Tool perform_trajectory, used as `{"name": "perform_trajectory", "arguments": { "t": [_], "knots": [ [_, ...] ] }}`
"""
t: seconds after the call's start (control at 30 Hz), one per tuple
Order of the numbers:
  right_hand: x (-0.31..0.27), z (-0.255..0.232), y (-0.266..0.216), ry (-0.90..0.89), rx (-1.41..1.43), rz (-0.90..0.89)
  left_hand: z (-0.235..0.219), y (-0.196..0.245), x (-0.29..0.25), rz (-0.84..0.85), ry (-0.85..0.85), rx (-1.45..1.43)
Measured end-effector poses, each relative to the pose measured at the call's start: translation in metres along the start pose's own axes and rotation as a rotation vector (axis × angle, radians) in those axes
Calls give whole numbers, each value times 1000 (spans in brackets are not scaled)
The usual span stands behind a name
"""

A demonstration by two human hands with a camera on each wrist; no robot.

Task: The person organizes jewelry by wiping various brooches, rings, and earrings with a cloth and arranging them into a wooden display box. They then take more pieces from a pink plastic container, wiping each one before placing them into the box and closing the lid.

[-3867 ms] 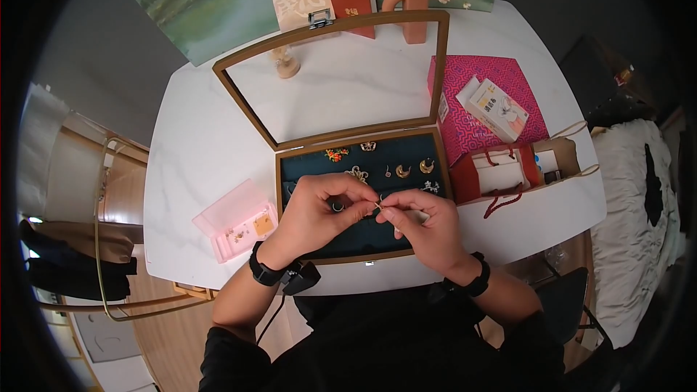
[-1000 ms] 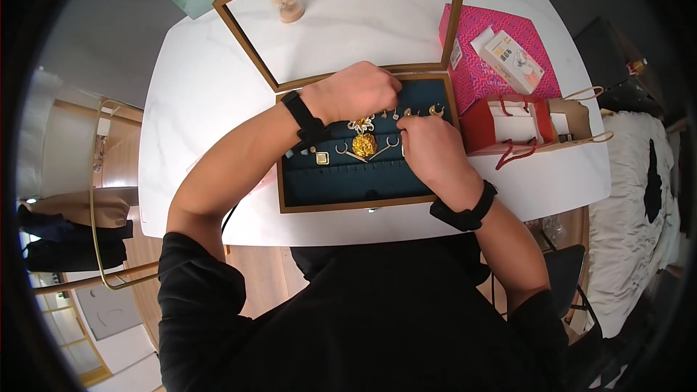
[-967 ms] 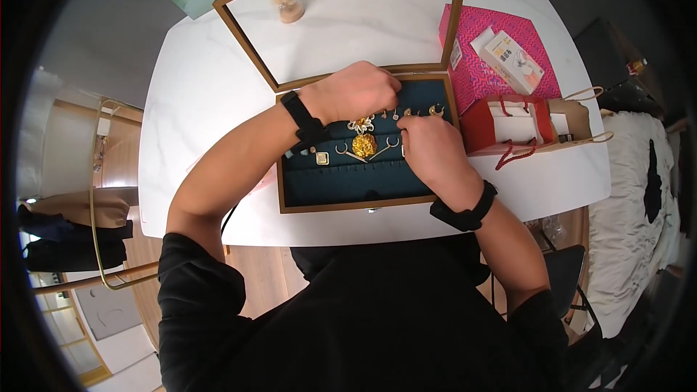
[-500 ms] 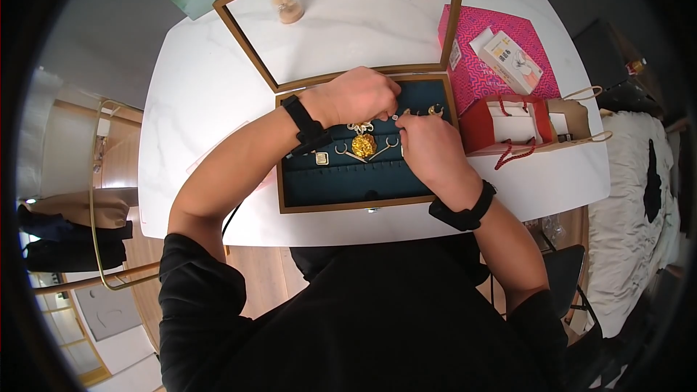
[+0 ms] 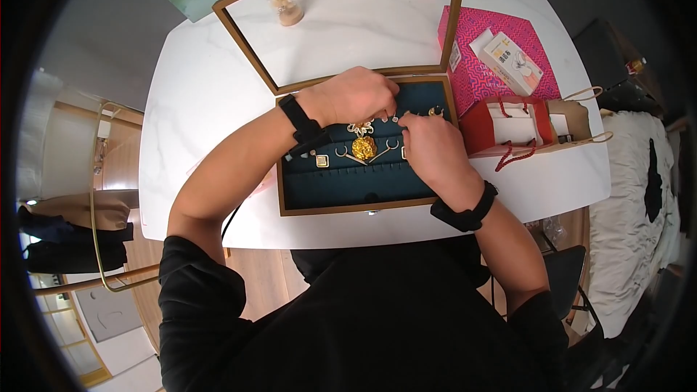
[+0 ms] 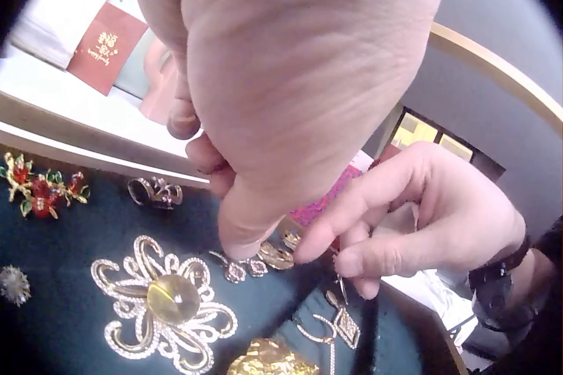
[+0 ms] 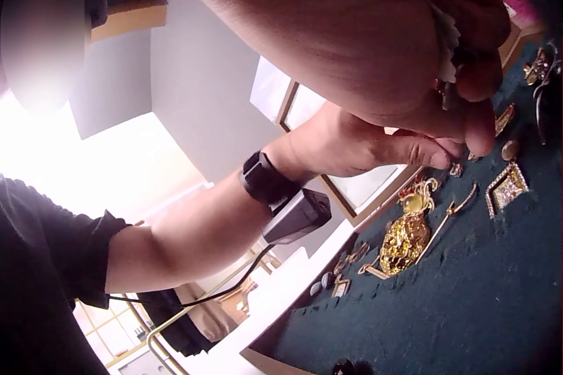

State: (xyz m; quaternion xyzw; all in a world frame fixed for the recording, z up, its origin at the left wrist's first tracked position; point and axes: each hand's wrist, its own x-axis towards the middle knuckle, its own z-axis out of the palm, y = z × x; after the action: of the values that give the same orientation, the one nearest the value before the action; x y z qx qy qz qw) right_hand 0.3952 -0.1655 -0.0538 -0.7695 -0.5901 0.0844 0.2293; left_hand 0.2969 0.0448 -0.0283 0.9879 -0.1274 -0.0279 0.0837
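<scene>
A wooden jewelry box (image 5: 290, 212), lined in dark green, lies with its glass lid raised. My left hand (image 5: 352, 96) reaches in at the back row, its thumb and fingers pinching at a small sparkling drop earring (image 6: 233, 271); the forefinger is mostly hidden behind the palm. A matching earring (image 6: 256, 267) lies beside it. My right hand (image 5: 435, 141) comes in from the right, thumb and forefinger tips close to the gold earrings (image 6: 276, 257). Its other fingers curl round a crumpled white cloth (image 7: 446, 34). In front are a pearl-set flower brooch (image 6: 173, 300) and a gold nugget-like ornament (image 5: 364, 147).
A red-and-orange brooch (image 6: 44, 192) and a crown-shaped ring (image 6: 155, 192) sit along the back. Right of the box are a pink patterned bag (image 5: 501, 36), a small white carton (image 5: 512, 65) and a red paper bag (image 5: 483, 127). A glass dome ornament (image 5: 285, 7) stands behind the lid.
From holding a small piece together over the box, both hands have moved to its back row. In the last second they shift only slightly around the small earrings. The head view has tilted downward.
</scene>
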Motion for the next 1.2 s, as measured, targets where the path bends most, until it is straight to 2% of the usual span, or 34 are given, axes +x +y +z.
{"name": "perform_trajectory", "arguments": {
  "t": [0.17, 0.9, 1.2],
  "knots": [
    [1, 0, 3, 13, -13, 69, -5, -6, -4, -17, 101, -26],
    [5, 4, 4, -40, -24, 58, -2, 3, 4, -35, 76, -30],
    [5, 2, 0, -64, -45, 26, 1, 0, -3, -16, 125, -34]
  ]
}}
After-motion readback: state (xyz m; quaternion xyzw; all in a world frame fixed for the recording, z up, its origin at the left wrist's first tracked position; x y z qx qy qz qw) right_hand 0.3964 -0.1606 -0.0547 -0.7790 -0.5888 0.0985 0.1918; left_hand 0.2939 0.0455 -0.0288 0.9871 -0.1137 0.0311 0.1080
